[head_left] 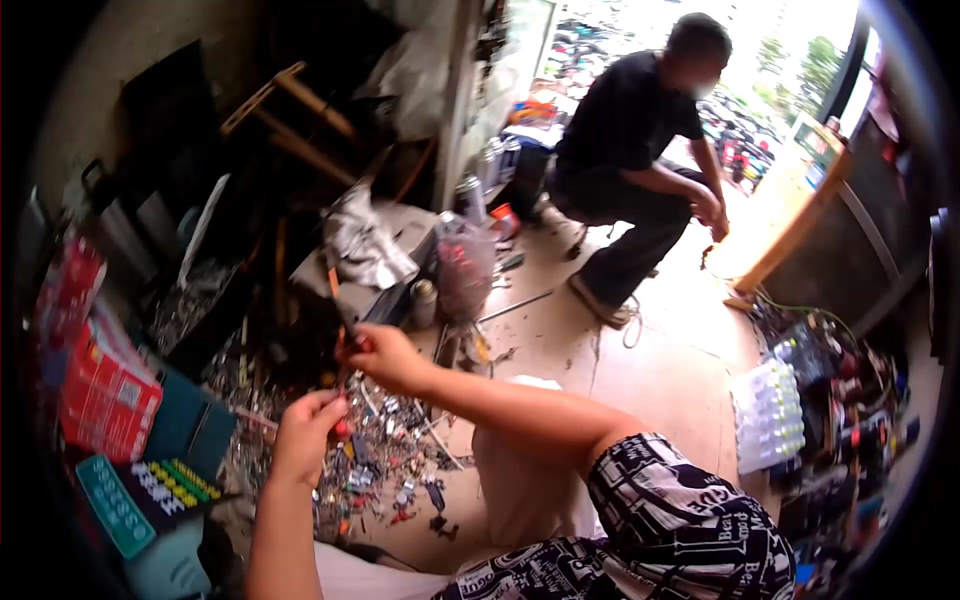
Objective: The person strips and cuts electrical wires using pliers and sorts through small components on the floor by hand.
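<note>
My right hand (392, 358) is closed around a thin, dark, stick-like tool (345, 315) with an orange part near its upper end; its exact kind is too blurred to tell. Just below and to the left, my left hand (305, 432) is closed in a pinch. A bit of red shows at its fingertips, but I cannot make out what it holds. Both hands are raised over a heap of small metal and plastic scraps (375, 470) on the floor.
Ahead, another person (640, 150) squats near the bright doorway. A clear plastic bag (466, 265) and a spray can (424, 302) stand beyond my hands. At left are a red box (105, 385) and a printed sign (150, 495). Clear plastic bottles (768, 415) lie at right.
</note>
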### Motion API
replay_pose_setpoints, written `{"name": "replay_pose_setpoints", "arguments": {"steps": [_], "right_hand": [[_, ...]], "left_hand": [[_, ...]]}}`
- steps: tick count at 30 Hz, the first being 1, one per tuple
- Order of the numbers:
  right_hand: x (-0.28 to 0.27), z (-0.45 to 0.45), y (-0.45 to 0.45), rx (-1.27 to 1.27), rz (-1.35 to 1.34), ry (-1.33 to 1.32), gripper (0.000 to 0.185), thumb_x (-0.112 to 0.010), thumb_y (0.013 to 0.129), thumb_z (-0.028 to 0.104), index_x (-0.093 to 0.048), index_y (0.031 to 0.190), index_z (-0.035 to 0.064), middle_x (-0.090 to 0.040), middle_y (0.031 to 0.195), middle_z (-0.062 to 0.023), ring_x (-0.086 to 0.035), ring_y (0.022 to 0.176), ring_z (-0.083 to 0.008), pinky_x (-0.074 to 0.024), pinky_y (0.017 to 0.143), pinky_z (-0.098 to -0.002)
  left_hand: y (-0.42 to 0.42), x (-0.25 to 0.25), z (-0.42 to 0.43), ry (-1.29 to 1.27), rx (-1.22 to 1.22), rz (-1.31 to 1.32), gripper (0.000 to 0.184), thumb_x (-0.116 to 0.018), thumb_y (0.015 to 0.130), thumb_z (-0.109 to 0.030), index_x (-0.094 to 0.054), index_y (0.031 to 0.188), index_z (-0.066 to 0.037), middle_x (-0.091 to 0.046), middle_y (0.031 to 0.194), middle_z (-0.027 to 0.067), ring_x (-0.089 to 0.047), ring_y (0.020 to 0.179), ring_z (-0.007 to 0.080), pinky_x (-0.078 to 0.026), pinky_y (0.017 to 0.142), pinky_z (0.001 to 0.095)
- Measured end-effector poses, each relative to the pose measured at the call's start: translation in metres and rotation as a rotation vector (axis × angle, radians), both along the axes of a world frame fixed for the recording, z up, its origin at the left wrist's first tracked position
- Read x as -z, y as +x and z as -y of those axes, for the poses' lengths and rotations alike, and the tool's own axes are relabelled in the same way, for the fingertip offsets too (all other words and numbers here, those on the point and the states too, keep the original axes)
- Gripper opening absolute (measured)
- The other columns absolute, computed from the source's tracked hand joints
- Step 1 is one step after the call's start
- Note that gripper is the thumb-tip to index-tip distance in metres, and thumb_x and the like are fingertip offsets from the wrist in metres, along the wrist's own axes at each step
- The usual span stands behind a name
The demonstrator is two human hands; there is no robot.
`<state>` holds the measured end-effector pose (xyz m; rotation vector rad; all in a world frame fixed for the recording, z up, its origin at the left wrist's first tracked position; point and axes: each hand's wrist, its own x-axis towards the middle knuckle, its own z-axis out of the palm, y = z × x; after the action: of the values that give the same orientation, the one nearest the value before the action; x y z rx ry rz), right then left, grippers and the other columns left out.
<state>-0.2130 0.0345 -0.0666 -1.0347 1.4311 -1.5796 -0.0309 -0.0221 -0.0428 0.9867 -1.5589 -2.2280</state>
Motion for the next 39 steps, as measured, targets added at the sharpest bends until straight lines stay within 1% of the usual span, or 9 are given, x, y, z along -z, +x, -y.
{"name": "replay_pose_setpoints", "arguments": {"steps": [1,4,6,9,13,23,26,28,39], "right_hand": [[-0.005,-0.001,0.000,-0.022,-0.142,0.068,0.013,-0.062,0.082,-0.001,-0.059,0.094,0.0030,-0.055,0.076,0.0056,-0.048,0.072,-0.0037,-0.0415,0.064,-0.0205],[-0.007,-0.007,0.009,-0.103,0.033,0.077,0.010,-0.060,0.085,0.002,-0.058,0.094,0.0036,-0.049,0.076,0.0071,-0.043,0.071,-0.0035,-0.0392,0.064,-0.0200],[-0.011,-0.011,0.011,-0.098,0.045,0.050,0.010,-0.061,0.089,0.011,-0.059,0.096,0.0037,-0.047,0.075,0.0070,-0.041,0.069,-0.0038,-0.0383,0.063,-0.0200],[-0.015,-0.011,0.015,-0.036,0.046,0.122,0.024,-0.061,0.093,0.026,-0.059,0.097,0.0025,-0.046,0.071,0.0065,-0.039,0.065,-0.0043,-0.0350,0.056,-0.0217],[-0.007,-0.010,0.016,-0.022,0.163,0.178,0.029,-0.058,0.094,0.033,-0.053,0.086,0.0058,-0.053,0.064,-0.0003,-0.045,0.050,-0.0084,-0.0355,0.044,-0.0245],[-0.035,-0.020,0.018,-0.209,0.312,0.255,0.026,-0.061,0.092,0.029,-0.056,0.077,0.0076,-0.054,0.064,0.0018,-0.048,0.055,-0.0088,-0.0364,0.049,-0.0243],[-0.028,-0.019,0.014,-0.261,0.377,0.227,0.019,-0.064,0.091,0.026,-0.060,0.085,0.0087,-0.052,0.069,0.0062,-0.044,0.060,-0.0040,-0.0340,0.052,-0.0219],[-0.013,-0.011,0.011,-0.258,0.471,0.204,0.014,-0.061,0.093,0.020,-0.061,0.094,0.0063,-0.063,0.087,0.0008,-0.059,0.077,-0.0090,-0.0486,0.071,-0.0247],[0.001,-0.007,0.002,-0.235,0.470,0.174,0.014,-0.061,0.092,0.019,-0.060,0.095,0.0060,-0.066,0.089,-0.0033,-0.062,0.076,-0.0114,-0.0505,0.069,-0.0255]], "left_hand": [[-0.001,-0.003,-0.002,0.068,-0.030,-0.001,0.020,-0.057,0.092,-0.012,-0.060,0.108,0.001,-0.061,0.081,0.0009,-0.057,0.063,0.0091,-0.050,0.060,0.0241],[0.003,-0.010,-0.005,0.069,-0.024,0.058,0.023,-0.055,0.094,-0.012,-0.057,0.114,-0.002,-0.059,0.079,0.0040,-0.056,0.063,0.0111,-0.051,0.062,0.0270],[0.004,-0.016,-0.008,0.081,-0.053,0.037,0.024,-0.055,0.094,-0.012,-0.056,0.116,-0.002,-0.059,0.079,0.0042,-0.056,0.063,0.0111,-0.051,0.062,0.0266],[0.009,-0.022,-0.009,0.116,-0.099,-0.031,0.026,-0.055,0.093,-0.011,-0.056,0.118,-0.002,-0.060,0.079,0.0046,-0.057,0.064,0.0111,-0.050,0.061,0.0254],[0.015,-0.013,0.001,0.111,-0.166,-0.134,0.025,-0.055,0.093,-0.009,-0.057,0.117,-0.004,-0.060,0.078,0.0040,-0.055,0.064,0.0093,-0.047,0.058,0.0216],[0.010,-0.020,-0.006,0.122,-0.095,-0.112,0.022,-0.056,0.094,-0.012,-0.058,0.113,-0.002,-0.062,0.082,0.0056,-0.058,0.062,0.0090,-0.050,0.059,0.0213],[0.010,-0.010,-0.005,0.120,-0.067,-0.109,0.019,-0.056,0.095,-0.016,-0.057,0.109,-0.003,-0.064,0.084,0.0062,-0.060,0.064,0.0100,-0.051,0.060,0.0228],[0.010,-0.008,-0.004,0.144,-0.090,-0.122,0.021,-0.056,0.095,-0.018,-0.057,0.109,-0.003,-0.064,0.086,0.0054,-0.060,0.067,0.0106,-0.052,0.062,0.0244],[0.010,-0.011,-0.006,0.276,-0.088,-0.142,0.024,-0.055,0.093,-0.008,-0.056,0.114,0.001,-0.064,0.098,0.0081,-0.062,0.080,0.0139,-0.053,0.072,0.0263]]}}
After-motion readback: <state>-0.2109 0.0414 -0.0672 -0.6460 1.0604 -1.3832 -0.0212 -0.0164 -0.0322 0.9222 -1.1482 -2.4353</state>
